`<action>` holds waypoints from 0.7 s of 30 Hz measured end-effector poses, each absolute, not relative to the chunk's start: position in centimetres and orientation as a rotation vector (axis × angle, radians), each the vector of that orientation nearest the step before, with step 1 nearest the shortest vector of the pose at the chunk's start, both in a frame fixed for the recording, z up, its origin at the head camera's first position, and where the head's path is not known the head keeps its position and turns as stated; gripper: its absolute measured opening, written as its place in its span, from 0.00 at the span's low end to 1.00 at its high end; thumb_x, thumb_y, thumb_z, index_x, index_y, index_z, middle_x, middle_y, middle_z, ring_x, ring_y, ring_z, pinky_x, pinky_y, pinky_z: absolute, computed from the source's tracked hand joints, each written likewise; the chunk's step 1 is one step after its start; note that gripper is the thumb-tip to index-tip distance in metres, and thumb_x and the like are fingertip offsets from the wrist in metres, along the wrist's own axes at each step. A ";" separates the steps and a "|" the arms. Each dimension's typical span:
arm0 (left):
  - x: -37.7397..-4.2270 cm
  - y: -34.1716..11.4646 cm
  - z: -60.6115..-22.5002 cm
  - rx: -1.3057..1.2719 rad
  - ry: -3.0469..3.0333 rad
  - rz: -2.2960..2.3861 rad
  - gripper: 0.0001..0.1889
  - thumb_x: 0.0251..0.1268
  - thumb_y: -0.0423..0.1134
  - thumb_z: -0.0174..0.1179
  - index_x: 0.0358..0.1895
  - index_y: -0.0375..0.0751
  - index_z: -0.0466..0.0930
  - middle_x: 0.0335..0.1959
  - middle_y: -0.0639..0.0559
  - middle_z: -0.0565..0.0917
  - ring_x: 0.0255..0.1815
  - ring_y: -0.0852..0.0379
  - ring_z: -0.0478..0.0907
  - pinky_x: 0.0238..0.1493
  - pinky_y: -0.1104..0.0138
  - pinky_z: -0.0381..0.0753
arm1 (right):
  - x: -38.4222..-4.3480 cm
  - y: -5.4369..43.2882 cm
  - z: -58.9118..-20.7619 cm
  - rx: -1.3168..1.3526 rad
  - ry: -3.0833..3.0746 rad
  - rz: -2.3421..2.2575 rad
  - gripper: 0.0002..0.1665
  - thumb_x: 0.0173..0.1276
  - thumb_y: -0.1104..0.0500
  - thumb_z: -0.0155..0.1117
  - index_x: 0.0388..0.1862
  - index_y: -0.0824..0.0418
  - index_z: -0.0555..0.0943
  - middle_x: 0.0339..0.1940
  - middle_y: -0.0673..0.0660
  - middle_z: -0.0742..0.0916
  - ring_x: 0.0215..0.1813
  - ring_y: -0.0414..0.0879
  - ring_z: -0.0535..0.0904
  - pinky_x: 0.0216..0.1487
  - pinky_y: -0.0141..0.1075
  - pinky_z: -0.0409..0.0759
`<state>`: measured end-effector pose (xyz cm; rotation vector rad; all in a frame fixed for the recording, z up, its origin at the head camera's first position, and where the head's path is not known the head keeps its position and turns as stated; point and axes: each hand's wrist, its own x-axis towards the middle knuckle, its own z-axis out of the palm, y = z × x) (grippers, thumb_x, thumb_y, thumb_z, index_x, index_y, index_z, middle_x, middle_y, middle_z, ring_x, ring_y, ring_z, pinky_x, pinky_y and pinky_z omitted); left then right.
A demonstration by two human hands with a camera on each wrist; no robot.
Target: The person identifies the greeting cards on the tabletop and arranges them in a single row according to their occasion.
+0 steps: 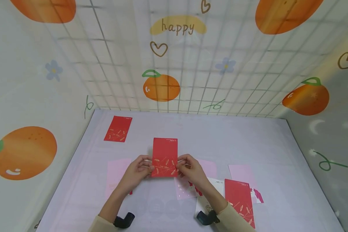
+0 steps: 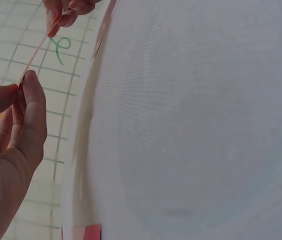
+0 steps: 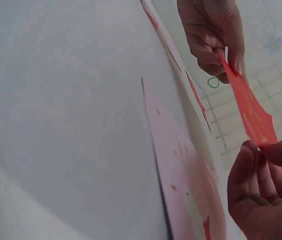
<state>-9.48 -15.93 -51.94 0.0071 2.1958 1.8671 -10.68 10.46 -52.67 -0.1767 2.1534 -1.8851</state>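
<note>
A red card (image 1: 165,151) with gold sprigs printed on its lower half is held up over the middle of the table. My left hand (image 1: 137,172) pinches its left edge near the lower corner between thumb and fingers. On the opposite edge, my right hand (image 1: 192,170) pinches it the same way. Seen edge-on in the left wrist view, the card (image 2: 36,50) is a thin line between both hands. In the right wrist view the card (image 3: 248,107) stretches from one hand's fingertips to the other's.
One more red card (image 1: 119,129) lies at the back left of the table, another red card (image 1: 239,199) at the front right. Pink cards (image 1: 116,174) lie behind the forearms, and a white printed card (image 1: 217,183) is partly under the right arm. Patterned cloth (image 1: 188,77) hangs behind.
</note>
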 end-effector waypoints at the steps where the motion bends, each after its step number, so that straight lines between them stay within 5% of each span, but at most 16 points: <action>1: -9.5 -15.9 -52.0 0.002 2.204 1.868 0.20 0.67 0.37 0.66 0.60 0.48 0.75 0.45 0.47 0.82 0.43 0.50 0.85 0.42 0.62 0.86 | -10.7 10.4 -52.6 -0.170 2.155 -1.887 0.17 0.71 0.59 0.65 0.56 0.60 0.77 0.41 0.59 0.83 0.37 0.53 0.83 0.38 0.39 0.85; 11: -10.0 -16.2 -51.9 -0.027 2.345 1.822 0.20 0.66 0.42 0.67 0.60 0.51 0.75 0.46 0.50 0.81 0.43 0.54 0.85 0.43 0.64 0.85 | -11.6 9.4 -52.9 -0.182 2.183 -1.960 0.18 0.71 0.64 0.65 0.57 0.65 0.76 0.42 0.64 0.83 0.39 0.60 0.83 0.41 0.46 0.86; 21: -11.2 -17.3 -51.9 -0.013 2.450 1.751 0.20 0.67 0.41 0.66 0.61 0.49 0.74 0.46 0.50 0.80 0.40 0.55 0.85 0.43 0.66 0.84 | -13.1 7.9 -52.9 -0.244 2.203 -1.971 0.15 0.70 0.65 0.66 0.53 0.62 0.77 0.38 0.60 0.83 0.35 0.54 0.84 0.38 0.41 0.86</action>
